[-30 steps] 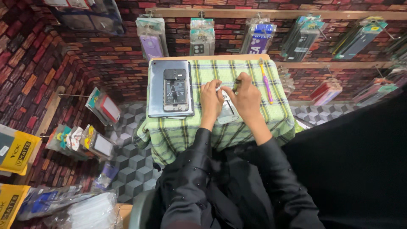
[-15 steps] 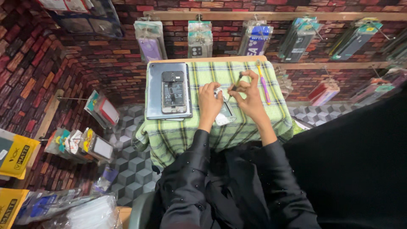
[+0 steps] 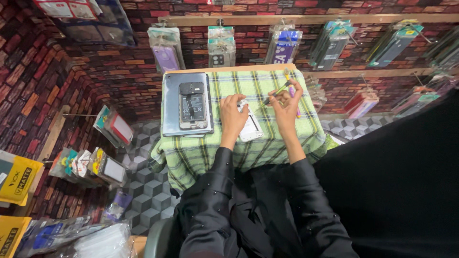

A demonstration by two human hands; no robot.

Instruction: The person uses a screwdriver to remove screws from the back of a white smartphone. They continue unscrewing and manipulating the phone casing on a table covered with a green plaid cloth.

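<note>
My left hand (image 3: 233, 112) rests on a white phone back cover (image 3: 250, 128) that lies on the green checked cloth (image 3: 224, 153) of a small table, fingers pinching something small near its top edge. My right hand (image 3: 288, 104) holds a thin yellow-green screwdriver (image 3: 276, 92), its tip pointing left toward the left hand's fingers. To the left lies an opened phone (image 3: 192, 105), its insides showing, on a grey mat (image 3: 171, 112).
A pink-handled tool (image 3: 291, 91) lies on the cloth by the right hand. Packaged phone cases (image 3: 221, 47) hang on the brick wall behind the table. More packages (image 3: 109, 168) hang on the left wall. My black sleeves and lap fill the lower frame.
My right hand has lifted off the white cover and moved up and right with the screwdriver. The left hand stays on the cover.
</note>
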